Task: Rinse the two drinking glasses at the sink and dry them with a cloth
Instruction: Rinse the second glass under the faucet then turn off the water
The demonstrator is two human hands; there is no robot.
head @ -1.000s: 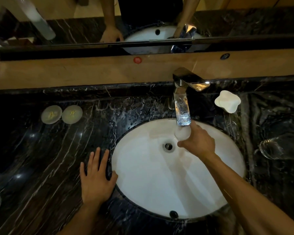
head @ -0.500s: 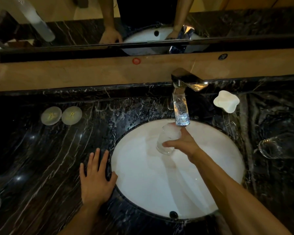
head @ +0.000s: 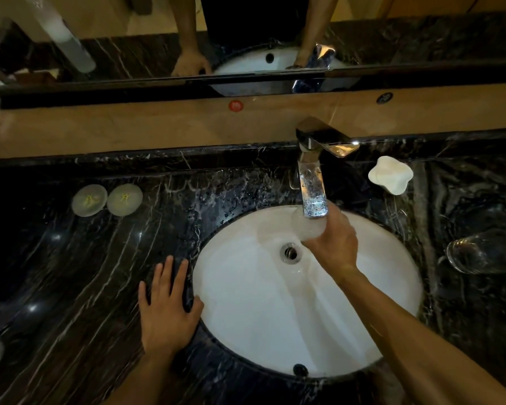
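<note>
My right hand [head: 332, 244] grips a clear drinking glass [head: 306, 226] and holds it right under the chrome tap's spout [head: 313, 190], over the white oval sink [head: 246, 311]. Most of the glass is hidden by my fingers and the spout. The second glass [head: 476, 252] lies on its side on the black marble counter to the right of the sink. My left hand [head: 165, 305] rests flat on the counter at the sink's left rim, fingers spread, holding nothing. No cloth is in view.
A white soap dish [head: 390, 175] sits right of the tap. Two round white coasters [head: 107, 200] lie on the counter [head: 70, 273] at the back left. A mirror [head: 246, 39] and a wooden ledge [head: 158, 127] run behind the counter. The drain [head: 289, 252] is at the sink's middle.
My right hand tilted the glass down to the left in the basin half a second ago, then brought it back up under the spout. My left hand has stayed put.
</note>
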